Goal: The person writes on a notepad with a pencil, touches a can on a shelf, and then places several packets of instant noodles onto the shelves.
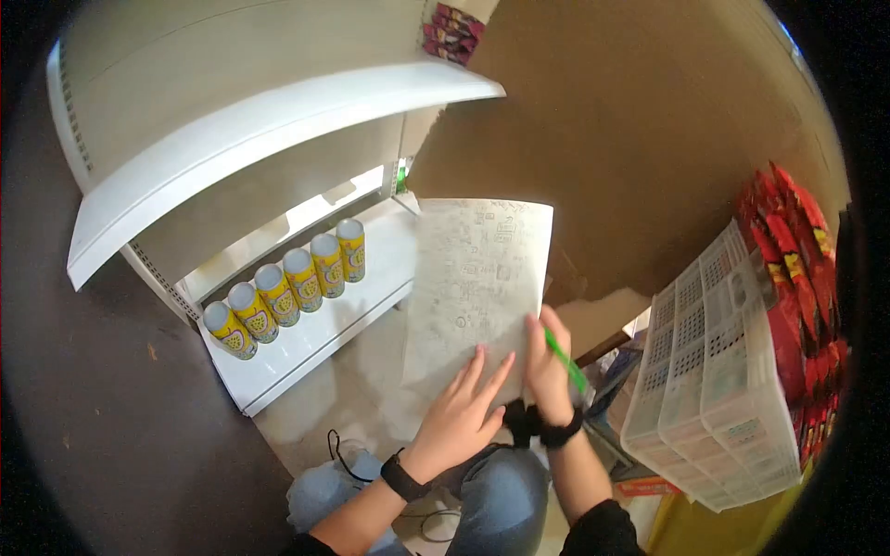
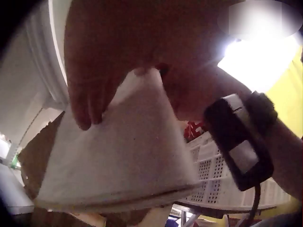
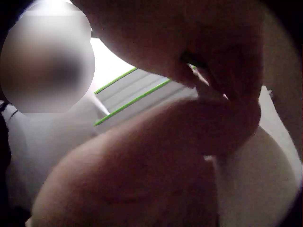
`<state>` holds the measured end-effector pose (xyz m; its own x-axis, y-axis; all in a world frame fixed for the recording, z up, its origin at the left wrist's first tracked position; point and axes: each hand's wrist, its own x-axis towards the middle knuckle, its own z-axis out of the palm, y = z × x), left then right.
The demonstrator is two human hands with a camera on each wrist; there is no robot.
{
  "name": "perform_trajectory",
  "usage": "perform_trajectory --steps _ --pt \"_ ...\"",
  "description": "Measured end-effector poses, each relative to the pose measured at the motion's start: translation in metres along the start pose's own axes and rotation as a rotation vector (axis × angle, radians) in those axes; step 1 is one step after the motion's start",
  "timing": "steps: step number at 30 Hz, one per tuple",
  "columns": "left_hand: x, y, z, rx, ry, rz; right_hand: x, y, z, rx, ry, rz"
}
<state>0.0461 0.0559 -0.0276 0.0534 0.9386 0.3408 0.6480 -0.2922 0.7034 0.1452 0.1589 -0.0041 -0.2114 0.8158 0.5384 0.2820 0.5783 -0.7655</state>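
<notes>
White paper (image 1: pixel 477 287), in head view, extends ahead of both hands, long axis running away. Left hand (image 1: pixel 456 424), fingers spread, touches near end; right hand (image 1: pixel 549 375) at right edge, curled round green pen (image 1: pixel 567 363). Left wrist view: fingertips on paper, sheet widening beyond. Right wrist view: fingers bent, hold too dark to tell.

Left hand (image 1: pixel 459 417) flat, right hand (image 1: pixel 547 371) gripping; the two near each other.
Left: back up, fingers spread, extended forward. Right: fingers bent in a pinch. Left forearm (image 1: pixel 360 519) and right forearm (image 1: pixel 580 473) converge forward from dark sleeves (image 1: pixel 603 530).
</notes>
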Motion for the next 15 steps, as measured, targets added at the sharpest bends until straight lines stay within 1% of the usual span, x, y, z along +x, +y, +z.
perform_trajectory --steps 1,2,4,5,6,7,8,10,11,12,13,14,15 --pt "0.000 -0.006 0.005 -0.009 -0.051 0.013 0.004 0.037 -0.003 0.109 -0.012 0.122" --pt "0.000 -0.008 0.007 -0.009 -0.065 0.010 0.012 0.044 -0.008 0.095 -0.009 0.212" --pt "-0.001 -0.013 0.007 -0.083 -0.180 -0.032 0.028 0.074 -0.020 -0.155 0.023 0.082" --pt "-0.001 -0.019 0.004 -0.089 -0.267 -0.059 0.036 0.071 -0.022 -0.321 0.067 0.035" --pt "0.001 -0.027 0.002 -0.094 -0.280 -0.066 0.044 0.069 -0.024 -0.489 0.106 -0.012" --pt "0.003 -0.036 -0.001 -0.095 -0.354 -0.131 0.052 0.080 -0.024 -0.656 0.126 -0.048" --pt "0.007 -0.045 -0.003 -0.092 -0.427 -0.195 0.061 0.090 -0.022 -0.656 0.127 -0.036" --pt "0.009 -0.074 0.007 -0.054 -0.425 -0.195 0.079 0.112 -0.016 -0.923 0.049 -0.325" --pt "0.010 -0.087 0.014 -0.116 -0.398 -0.196 0.085 0.140 -0.007 -1.044 -0.077 -0.358" --pt "0.012 -0.098 0.020 -0.178 -0.370 -0.192 0.087 0.167 0.009 -1.228 -0.203 -0.357" --pt "0.014 -0.104 0.026 -0.253 -0.358 -0.241 0.084 0.193 0.021 -1.259 -0.243 -0.457" --pt "0.013 -0.112 0.033 -0.248 -0.370 -0.236 0.078 0.226 0.036 -1.282 -0.300 -0.464" --pt "0.011 -0.122 0.040 -0.312 -0.384 -0.275 0.071 0.245 0.046 -1.323 -0.376 -0.490"
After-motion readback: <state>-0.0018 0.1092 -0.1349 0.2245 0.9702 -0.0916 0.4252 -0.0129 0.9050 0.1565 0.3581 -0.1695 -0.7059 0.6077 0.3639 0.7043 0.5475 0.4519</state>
